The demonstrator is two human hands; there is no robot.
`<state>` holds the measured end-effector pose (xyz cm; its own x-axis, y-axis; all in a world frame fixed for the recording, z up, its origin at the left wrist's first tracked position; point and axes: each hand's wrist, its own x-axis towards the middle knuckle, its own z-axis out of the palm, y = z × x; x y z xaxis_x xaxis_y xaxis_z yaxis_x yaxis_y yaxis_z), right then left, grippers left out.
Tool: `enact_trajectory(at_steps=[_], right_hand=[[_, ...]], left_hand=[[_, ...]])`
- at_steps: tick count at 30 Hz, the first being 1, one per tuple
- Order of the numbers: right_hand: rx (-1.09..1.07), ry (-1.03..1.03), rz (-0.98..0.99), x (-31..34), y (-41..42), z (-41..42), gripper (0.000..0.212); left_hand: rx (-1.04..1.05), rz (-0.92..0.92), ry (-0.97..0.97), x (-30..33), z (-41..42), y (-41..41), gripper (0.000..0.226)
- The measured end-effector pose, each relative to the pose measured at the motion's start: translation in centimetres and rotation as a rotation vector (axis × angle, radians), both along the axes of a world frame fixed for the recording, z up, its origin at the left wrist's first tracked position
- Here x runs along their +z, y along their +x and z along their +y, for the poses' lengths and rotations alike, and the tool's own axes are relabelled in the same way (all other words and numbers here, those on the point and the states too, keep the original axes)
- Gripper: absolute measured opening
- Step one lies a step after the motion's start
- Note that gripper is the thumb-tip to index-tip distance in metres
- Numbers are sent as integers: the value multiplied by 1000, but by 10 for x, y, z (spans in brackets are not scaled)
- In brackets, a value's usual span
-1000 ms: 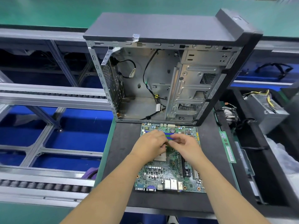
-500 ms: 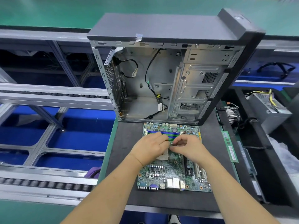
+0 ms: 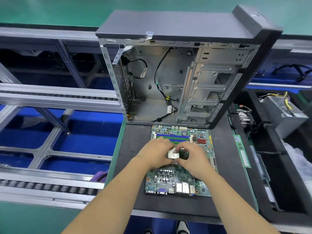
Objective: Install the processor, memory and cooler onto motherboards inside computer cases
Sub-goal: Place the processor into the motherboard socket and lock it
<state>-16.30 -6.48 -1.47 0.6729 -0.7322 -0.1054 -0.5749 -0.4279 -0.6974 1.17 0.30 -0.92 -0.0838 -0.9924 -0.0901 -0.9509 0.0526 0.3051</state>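
A green motherboard [image 3: 179, 179] lies flat on a black mat in front of an open, upright computer case [image 3: 168, 85]. Its blue and green memory slots [image 3: 173, 137] sit at the far end, with nothing in them. Over the board's middle, a square silver processor [image 3: 173, 154] with smeared paste is pinched between my two hands. My left hand [image 3: 156, 154] grips its left side. My right hand [image 3: 190, 157] holds its right edge with thumb and fingertips. The socket beneath is mostly hidden by my hands.
A green memory stick [image 3: 241, 151] lies on the mat's right edge. A cooler with wires [image 3: 245, 119] and a grey power supply [image 3: 285, 112] sit in the black tray [image 3: 290, 183] at right. Roller conveyor rails [image 3: 50, 186] run along the left.
Both hands moved back from the memory slots to the board's middle. The silver processor now shows between the fingertips.
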Motion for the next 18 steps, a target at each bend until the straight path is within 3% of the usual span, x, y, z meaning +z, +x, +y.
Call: enact_trajectory(at_steps=[6, 11, 18], right_hand=[[7, 21, -34, -4, -5, 0, 37], [72, -69, 318, -13, -11, 1, 47], [31, -137, 344, -19, -6, 4, 40]], left_hand=[[84, 90, -47, -2, 5, 1, 41], [158, 124, -31, -9, 11, 2, 40], [194, 131, -11, -14, 14, -1, 43]])
